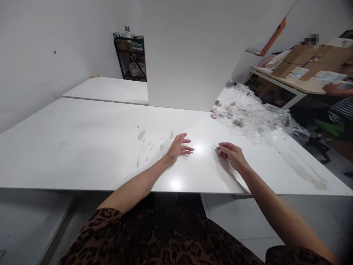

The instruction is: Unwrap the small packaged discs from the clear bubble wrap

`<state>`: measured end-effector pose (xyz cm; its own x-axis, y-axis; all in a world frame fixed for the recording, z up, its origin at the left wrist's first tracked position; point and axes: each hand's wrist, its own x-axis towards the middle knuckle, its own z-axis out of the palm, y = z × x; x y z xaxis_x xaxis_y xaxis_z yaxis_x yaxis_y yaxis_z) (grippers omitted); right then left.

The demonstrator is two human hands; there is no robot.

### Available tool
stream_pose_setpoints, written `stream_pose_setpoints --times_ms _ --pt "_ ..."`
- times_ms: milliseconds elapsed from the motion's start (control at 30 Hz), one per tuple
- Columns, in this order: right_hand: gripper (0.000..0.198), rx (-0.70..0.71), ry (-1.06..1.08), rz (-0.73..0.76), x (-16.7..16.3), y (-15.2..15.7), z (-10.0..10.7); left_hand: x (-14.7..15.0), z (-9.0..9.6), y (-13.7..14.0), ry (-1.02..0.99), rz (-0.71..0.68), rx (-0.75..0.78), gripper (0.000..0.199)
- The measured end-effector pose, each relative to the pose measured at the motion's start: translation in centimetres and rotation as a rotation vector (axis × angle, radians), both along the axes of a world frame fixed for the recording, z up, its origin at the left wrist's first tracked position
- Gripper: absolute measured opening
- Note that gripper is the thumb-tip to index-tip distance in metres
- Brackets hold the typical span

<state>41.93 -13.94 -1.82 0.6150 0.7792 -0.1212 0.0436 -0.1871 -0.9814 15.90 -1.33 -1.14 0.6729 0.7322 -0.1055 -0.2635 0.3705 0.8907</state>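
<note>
My left hand (178,148) is over the white table (96,147), turned palm-inward, its fingers spread and nothing between them. To its right, my right hand (231,154) is held just above the same tabletop. Its thumb and fingertips are drawn together in a pinch. Whether something small is between them is too unclear to see. A bare stretch of table separates the two hands. Beyond my right hand lies a heap of clear plastic packaging (248,114) with small dark and pinkish pieces among it.
A tall white panel (187,55) rises at the table's far edge. Behind it on the left stands a black shelf rack (129,51) with boxes. At the right, another table (298,85) bears cardboard boxes (325,59), and a person in a striped sleeve (343,108) is beside it.
</note>
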Motion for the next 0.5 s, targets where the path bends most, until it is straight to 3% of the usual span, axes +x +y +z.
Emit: stream_pose_setpoints --times_ms 100,167,267,333,500 --pt "0.042 0.007 -0.131 -0.073 2.3 -1.1 0.2 -0.2 -0.1 0.0 -0.002 0.028 0.016 0.063" --pt "0.038 -0.064 -0.339 -0.143 5.4 -0.3 0.7 -0.4 -0.1 0.1 -0.006 0.043 0.028 0.061" --pt "0.035 -0.308 -0.691 -0.179 10.4 2.3 1.1 -0.4 -0.1 0.3 0.0 0.068 0.04 0.062" --pt "0.038 -0.422 -0.797 -0.185 13.1 4.6 1.2 -0.3 0.0 0.6 0.012 0.08 0.041 0.063" --pt "0.049 -0.497 -0.914 -0.282 18.2 9.5 1.0 -0.1 0.2 1.1 0.035 0.098 0.039 0.064"
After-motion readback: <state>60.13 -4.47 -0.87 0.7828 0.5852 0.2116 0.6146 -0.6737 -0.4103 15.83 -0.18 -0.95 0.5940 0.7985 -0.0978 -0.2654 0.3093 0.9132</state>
